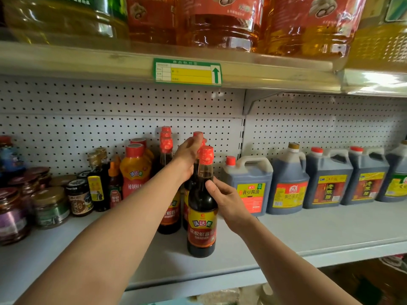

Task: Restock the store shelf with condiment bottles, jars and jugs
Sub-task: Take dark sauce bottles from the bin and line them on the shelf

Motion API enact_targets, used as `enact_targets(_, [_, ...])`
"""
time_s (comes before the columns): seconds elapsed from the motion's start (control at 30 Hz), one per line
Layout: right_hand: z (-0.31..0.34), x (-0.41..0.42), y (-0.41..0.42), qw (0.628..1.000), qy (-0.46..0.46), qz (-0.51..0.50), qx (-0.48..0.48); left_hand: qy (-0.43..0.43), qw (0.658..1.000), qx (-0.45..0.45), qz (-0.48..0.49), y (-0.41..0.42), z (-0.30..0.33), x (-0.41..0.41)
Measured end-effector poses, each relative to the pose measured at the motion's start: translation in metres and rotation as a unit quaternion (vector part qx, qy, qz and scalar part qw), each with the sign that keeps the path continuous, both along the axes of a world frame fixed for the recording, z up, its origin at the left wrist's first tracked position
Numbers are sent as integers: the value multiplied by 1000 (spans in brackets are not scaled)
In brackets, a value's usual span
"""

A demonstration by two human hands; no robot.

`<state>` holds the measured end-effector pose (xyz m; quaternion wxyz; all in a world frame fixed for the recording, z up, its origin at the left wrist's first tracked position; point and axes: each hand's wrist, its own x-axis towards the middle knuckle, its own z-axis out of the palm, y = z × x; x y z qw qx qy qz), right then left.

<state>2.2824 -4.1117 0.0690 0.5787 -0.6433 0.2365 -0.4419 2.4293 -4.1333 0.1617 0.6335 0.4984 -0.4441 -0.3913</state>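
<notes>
From the head camera I look at a white store shelf (286, 234) with a pegboard back wall (110, 128). My left hand (187, 157) reaches to the back, its fingers curled over the red cap of a dark sauce bottle (189, 183) that stands behind another. My right hand (226, 200) grips the front sauce bottle (202, 216) at its shoulder, thumb pressed on the glass and the other fingers wrapped behind it. That front bottle stands upright on the shelf near the front edge, with a red cap and a yellow and red label. Just left of it stand more bottles of the same kind (167, 183), in a row running toward the back. Farther left are an orange squeeze bottle (134, 172), small dark bottles (98, 183) and a group of jars (50, 205). To the right stands a line of dark jugs (328, 179) with handles, along the back wall. On the shelf above rest big jugs of golden oil (304, 25), and a green and yellow price tag (187, 72) is on its edge.
</notes>
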Motion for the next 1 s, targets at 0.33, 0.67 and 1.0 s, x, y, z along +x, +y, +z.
enact_targets(0.33, [-3, 3, -6, 1000, -6, -5, -11, -20, 1000, 8, 22, -3, 0, -5])
enact_targets(0.67, [13, -12, -10, 1000, -17, -22, -10, 6, 1000, -26, -2, 20, -2, 3])
enact_targets(1.0, [35, 5, -9, 999, 16, 3, 46, 15, 998, 50, 24, 66, -66, -15])
